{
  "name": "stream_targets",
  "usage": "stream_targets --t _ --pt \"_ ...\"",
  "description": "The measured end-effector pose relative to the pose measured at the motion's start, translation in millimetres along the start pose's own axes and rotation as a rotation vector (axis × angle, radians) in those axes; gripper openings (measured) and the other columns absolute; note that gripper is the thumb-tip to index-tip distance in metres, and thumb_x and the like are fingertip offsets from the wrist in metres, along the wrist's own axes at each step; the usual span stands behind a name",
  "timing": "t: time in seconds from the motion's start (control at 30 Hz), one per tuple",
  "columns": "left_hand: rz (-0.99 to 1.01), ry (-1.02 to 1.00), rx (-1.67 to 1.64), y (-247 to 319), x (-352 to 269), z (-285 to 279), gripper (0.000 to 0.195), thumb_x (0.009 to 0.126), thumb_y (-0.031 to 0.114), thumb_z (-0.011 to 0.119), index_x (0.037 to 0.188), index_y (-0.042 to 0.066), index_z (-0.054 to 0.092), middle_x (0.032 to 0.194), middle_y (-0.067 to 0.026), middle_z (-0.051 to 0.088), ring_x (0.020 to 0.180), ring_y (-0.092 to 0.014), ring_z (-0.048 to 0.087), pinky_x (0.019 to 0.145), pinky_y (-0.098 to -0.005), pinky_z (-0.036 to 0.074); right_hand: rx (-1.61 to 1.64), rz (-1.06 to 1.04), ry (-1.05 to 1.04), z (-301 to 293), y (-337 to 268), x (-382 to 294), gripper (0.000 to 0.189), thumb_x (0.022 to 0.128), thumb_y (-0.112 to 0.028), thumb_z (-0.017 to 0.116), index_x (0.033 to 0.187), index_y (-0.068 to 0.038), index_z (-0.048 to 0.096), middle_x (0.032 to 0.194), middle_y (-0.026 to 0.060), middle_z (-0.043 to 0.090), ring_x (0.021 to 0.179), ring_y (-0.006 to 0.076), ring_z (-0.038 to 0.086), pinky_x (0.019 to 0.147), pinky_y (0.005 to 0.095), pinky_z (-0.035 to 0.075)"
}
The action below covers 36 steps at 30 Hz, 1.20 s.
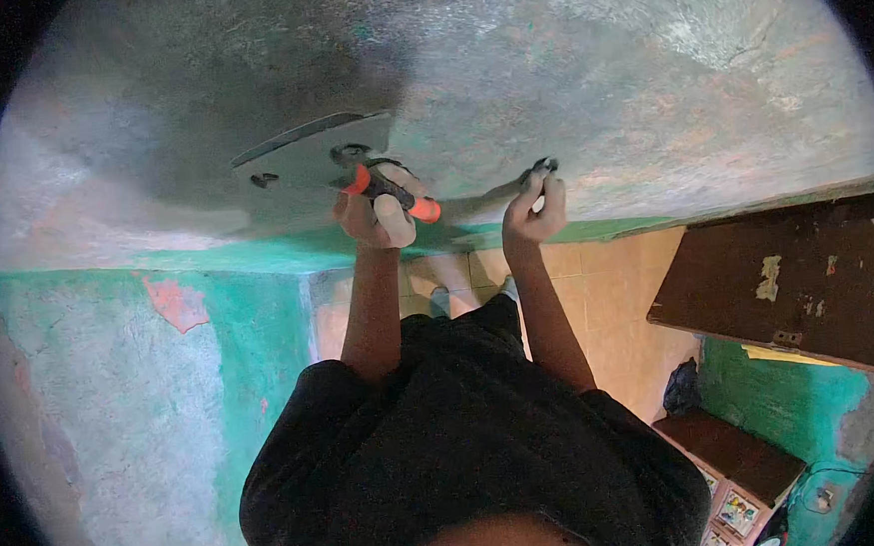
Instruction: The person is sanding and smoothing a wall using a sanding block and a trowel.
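Note:
My left hand [388,212] is closed around a hand tool with an orange and black handle [402,197]; its working end cannot be made out. Just beyond that hand, a grey flat panel [310,155] with a dark upper edge lies against the rough plastered wall [507,66]. Near the tool a dark round fitting [349,154] shows on the panel, and a smaller dark fitting [265,180] is farther left. My right hand [537,208] is raised close to the wall, pinching a small dark object [545,166] with a bright spot between thumb and fingers.
A green, patchy wall [254,344] stands at left. Tan floor tiles [588,286] lie below, under my feet. At right are a worn brown wooden door or panel [783,282], a brown-topped cabinet [733,450], a black bag [681,386] and a cable [832,468] on the wall.

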<state>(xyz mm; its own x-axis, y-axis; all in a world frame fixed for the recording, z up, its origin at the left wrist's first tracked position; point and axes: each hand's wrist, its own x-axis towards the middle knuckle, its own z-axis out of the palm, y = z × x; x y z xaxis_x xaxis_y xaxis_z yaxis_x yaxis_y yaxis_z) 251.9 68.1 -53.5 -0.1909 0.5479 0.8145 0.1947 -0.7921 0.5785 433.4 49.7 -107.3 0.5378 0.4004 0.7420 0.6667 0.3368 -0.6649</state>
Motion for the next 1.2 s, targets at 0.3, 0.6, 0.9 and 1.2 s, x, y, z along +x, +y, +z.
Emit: stream_targets --t 0.3,0.6,0.9,1.2 --pt "0.104 0.058 0.203 1 5 4 0.043 0.091 0.035 0.038 0.064 0.008 0.059 0.055 -0.0019 0.06 0.047 -0.017 0.056 0.047 -0.0285 0.046 -0.089 0.027 -0.071 -5 24 -34 0.016 0.089 -0.004 0.055 0.075 0.003 0.054 0.063 0.0129 0.047 0.054 0.0251 0.046 0.05 0.0327 0.037" --pt "0.198 -0.02 0.183 -14 -10 -4 0.044 0.095 0.039 0.041 0.095 -0.003 0.056 0.067 -0.0093 0.065 0.051 -0.019 0.059 0.049 -0.0314 0.049 -0.064 -0.077 -0.014 -3 26 -18 0.014 0.088 -0.004 0.054 0.077 0.003 0.055 0.063 0.0126 0.048 0.053 0.0249 0.046 0.05 0.0328 0.037" --pt "0.041 0.063 0.07 -1 2 5 0.038 0.091 0.032 0.039 0.071 0.007 0.059 0.056 -0.0017 0.061 0.048 -0.016 0.056 0.047 -0.0284 0.046 -0.043 -0.018 -0.063 -4 -3 3 0.012 0.087 -0.003 0.055 0.076 0.003 0.056 0.064 0.0125 0.05 0.055 0.0241 0.048 0.051 0.0311 0.039" --pt "0.04 0.084 0.144 7 4 6 0.042 0.09 0.033 0.037 0.064 0.009 0.06 0.056 -0.0009 0.061 0.047 -0.017 0.057 0.048 -0.0284 0.046 -0.103 -0.183 -0.117 2 27 -29 0.005 0.083 -0.006 0.058 0.085 -0.001 0.06 0.068 0.0178 0.054 0.058 0.0354 0.054 0.05 0.0394 0.043"
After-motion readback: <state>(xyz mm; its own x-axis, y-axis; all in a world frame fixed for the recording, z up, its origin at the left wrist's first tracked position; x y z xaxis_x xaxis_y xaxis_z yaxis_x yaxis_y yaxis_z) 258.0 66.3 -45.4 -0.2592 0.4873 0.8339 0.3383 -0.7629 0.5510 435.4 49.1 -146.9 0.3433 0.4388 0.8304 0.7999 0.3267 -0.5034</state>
